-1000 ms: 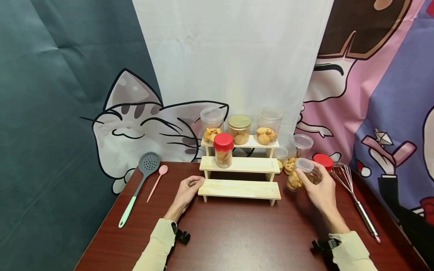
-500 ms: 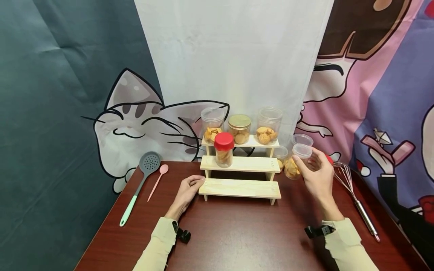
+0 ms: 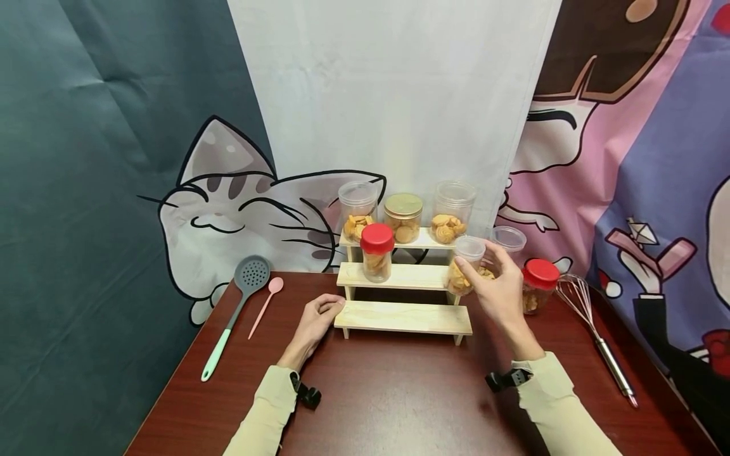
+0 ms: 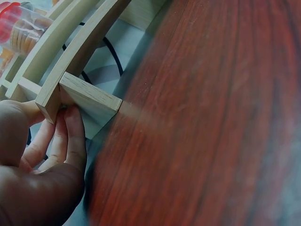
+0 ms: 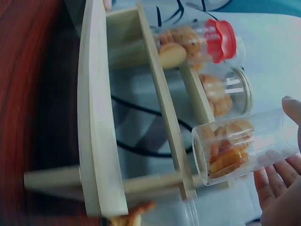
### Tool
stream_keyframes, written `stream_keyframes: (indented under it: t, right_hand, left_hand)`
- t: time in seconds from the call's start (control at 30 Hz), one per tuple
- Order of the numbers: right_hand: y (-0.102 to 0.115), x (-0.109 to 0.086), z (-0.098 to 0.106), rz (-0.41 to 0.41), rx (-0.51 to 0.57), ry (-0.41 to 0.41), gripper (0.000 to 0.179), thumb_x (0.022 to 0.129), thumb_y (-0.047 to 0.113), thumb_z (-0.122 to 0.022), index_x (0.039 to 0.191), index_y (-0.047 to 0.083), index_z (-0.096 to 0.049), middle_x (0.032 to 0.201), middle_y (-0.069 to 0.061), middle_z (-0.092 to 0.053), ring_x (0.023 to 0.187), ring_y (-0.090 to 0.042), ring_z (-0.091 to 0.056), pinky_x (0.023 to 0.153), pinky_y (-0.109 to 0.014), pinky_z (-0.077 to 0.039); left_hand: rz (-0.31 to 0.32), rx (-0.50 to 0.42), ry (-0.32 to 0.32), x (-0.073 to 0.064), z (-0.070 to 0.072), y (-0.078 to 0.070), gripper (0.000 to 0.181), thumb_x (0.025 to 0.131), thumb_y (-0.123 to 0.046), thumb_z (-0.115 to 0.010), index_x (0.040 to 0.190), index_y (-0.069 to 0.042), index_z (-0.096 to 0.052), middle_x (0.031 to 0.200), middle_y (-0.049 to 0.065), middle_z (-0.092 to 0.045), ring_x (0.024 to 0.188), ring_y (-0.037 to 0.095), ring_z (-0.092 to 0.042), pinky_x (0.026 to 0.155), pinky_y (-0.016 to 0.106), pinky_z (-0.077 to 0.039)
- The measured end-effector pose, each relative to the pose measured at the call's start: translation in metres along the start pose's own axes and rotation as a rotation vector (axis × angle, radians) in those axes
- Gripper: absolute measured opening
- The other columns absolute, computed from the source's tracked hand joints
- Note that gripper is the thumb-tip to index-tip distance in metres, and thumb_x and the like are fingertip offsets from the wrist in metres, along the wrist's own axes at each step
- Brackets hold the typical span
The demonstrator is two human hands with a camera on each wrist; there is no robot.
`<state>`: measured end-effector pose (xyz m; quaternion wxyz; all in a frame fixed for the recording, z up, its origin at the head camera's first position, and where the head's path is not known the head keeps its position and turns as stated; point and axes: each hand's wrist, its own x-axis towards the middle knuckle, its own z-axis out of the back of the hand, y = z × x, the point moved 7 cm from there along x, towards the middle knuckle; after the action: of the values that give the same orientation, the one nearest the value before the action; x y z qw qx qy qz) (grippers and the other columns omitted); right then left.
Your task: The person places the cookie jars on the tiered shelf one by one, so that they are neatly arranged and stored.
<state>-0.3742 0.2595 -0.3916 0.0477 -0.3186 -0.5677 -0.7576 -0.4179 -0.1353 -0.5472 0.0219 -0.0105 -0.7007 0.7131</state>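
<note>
My right hand (image 3: 497, 290) grips a clear jar (image 3: 459, 278) of cookies near its clear lid, at the right end of a three-step wooden display rack (image 3: 399, 316). In the right wrist view this jar (image 5: 225, 146) is held beside the rack's steps. My left hand (image 3: 317, 320) pinches the left end of the lowest step; in the left wrist view the fingers (image 4: 73, 127) curl under it. On the middle step stands a red-lidded jar (image 3: 376, 261). The top step bears a gold-lidded jar (image 3: 403, 221) between two clear-lidded jars.
Right of the rack stand a clear-lidded jar (image 3: 509, 239), partly behind my right hand, and a red-lidded jar (image 3: 538, 285). A whisk (image 3: 599, 335) lies at the far right. At the left lie a slotted turner (image 3: 239, 304) and a pink spoon (image 3: 268, 301).
My right hand has lifted the cookie jar from beside the rack and carried it left to the middle step's right end. The left hand stays at the rack's lowest step.
</note>
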Motion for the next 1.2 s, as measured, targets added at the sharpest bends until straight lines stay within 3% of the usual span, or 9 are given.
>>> stream_keyframes:
  t: [0.47,0.73,1.2]
  right_hand:
    - [0.003,0.004,-0.071,-0.012,0.086,0.155,0.056,0.09,0.022,-0.092,0.141,0.014,-0.07,0.125,-0.011,-0.079,0.111,-0.02,-0.073,0.098,-0.027,-0.059]
    - [0.007,0.006,-0.095,-0.007,0.069,0.151,0.061,0.086,0.026,-0.095,0.14,0.016,-0.07,0.124,-0.012,-0.079,0.115,-0.026,-0.074,0.103,-0.047,-0.06]
    - [0.012,0.011,-0.114,0.019,-0.027,0.097,0.065,0.084,0.043,-0.095,0.136,0.014,-0.07,0.128,-0.008,-0.078,0.122,-0.026,-0.073,0.101,-0.049,-0.062]
  left_hand:
    - [-0.017,0.048,-0.01,-0.001,0.001,-0.003,0.029,0.104,-0.024,-0.075,0.123,-0.001,-0.077,0.11,0.013,-0.081,0.091,0.009,-0.072,0.081,0.02,-0.055]
    - [-0.021,0.037,-0.011,-0.001,0.002,-0.004,0.028,0.104,-0.022,-0.075,0.122,0.0,-0.077,0.108,0.011,-0.081,0.089,0.008,-0.072,0.08,0.02,-0.056]
    - [-0.017,0.037,-0.022,-0.002,0.001,-0.004,0.029,0.104,-0.02,-0.076,0.122,0.002,-0.077,0.115,0.017,-0.081,0.09,0.006,-0.071,0.079,0.018,-0.055]
